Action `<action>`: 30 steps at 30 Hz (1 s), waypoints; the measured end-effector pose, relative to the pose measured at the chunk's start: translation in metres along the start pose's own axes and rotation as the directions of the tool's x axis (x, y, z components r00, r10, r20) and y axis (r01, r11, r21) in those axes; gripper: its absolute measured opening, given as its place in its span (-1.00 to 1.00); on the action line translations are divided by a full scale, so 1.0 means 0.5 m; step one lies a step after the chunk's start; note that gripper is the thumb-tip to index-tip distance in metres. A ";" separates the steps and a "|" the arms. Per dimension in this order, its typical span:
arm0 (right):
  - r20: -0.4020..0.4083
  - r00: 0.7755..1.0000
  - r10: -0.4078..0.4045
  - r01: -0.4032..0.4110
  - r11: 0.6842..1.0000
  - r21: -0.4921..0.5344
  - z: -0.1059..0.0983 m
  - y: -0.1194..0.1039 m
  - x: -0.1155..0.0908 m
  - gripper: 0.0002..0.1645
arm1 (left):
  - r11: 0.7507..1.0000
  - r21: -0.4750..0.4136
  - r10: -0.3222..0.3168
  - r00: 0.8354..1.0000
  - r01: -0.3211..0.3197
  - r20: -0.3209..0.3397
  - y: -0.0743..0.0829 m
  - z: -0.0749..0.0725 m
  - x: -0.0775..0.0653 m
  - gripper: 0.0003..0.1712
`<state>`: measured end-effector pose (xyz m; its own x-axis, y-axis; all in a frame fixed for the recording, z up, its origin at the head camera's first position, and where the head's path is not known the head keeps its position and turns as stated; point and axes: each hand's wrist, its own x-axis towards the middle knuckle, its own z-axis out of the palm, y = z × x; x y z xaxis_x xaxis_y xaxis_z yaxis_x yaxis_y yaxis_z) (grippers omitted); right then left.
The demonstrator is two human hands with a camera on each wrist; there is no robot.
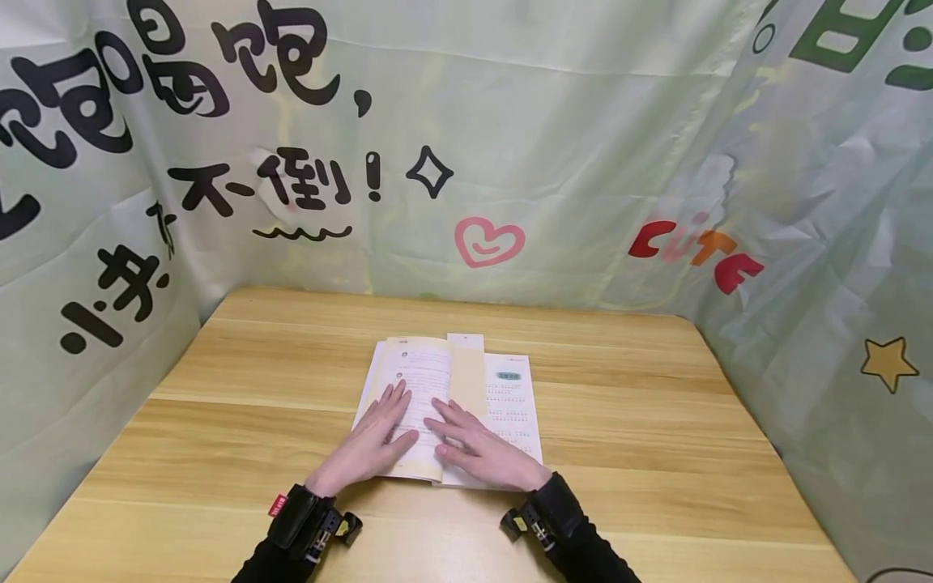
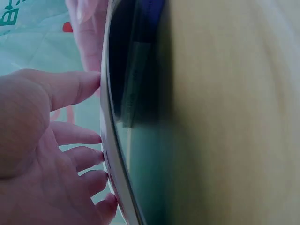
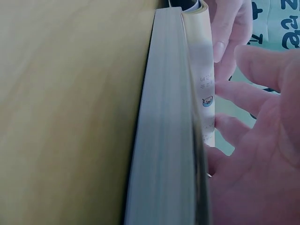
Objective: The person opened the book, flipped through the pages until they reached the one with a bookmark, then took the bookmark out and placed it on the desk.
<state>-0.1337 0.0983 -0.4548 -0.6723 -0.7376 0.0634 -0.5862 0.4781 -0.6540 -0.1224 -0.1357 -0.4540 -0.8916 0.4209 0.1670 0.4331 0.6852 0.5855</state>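
Note:
An open book (image 1: 419, 368) lies on the wooden table in front of me, its right page (image 1: 510, 405) carrying rows of small print under a green heading. From its top edge, near the middle, sticks a pale bookmark-like strip (image 1: 466, 376) with a small dark dot. My left hand (image 1: 372, 437) rests on the left page with fingers spread; the left wrist view shows its fingertips on the thin raised side. Across the fold, my right hand (image 1: 484, 445) has its fingers extended, the tips at the inner page. In the right wrist view the thick page block (image 3: 164, 117) stands edge-on beside it.
Wood-grained table (image 1: 634, 421) surrounds the book. Pale printed cloth (image 1: 554, 146) hangs behind the table and along both sides. Both wrists wear black straps with small cameras, the left one (image 1: 302, 518) close to the front of the book.

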 end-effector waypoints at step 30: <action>-0.405 0.840 0.360 -0.196 0.898 0.394 -0.059 0.018 0.000 -0.44 | 0.999 -0.044 0.008 1.000 -0.007 0.023 -0.012 0.015 0.001 -0.24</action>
<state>-0.1521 0.1166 -0.4386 -0.9593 -0.2545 0.1226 -0.2170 0.3861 -0.8966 -0.1243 -0.1350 -0.4632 -0.8851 0.4395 0.1532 0.4327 0.6557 0.6187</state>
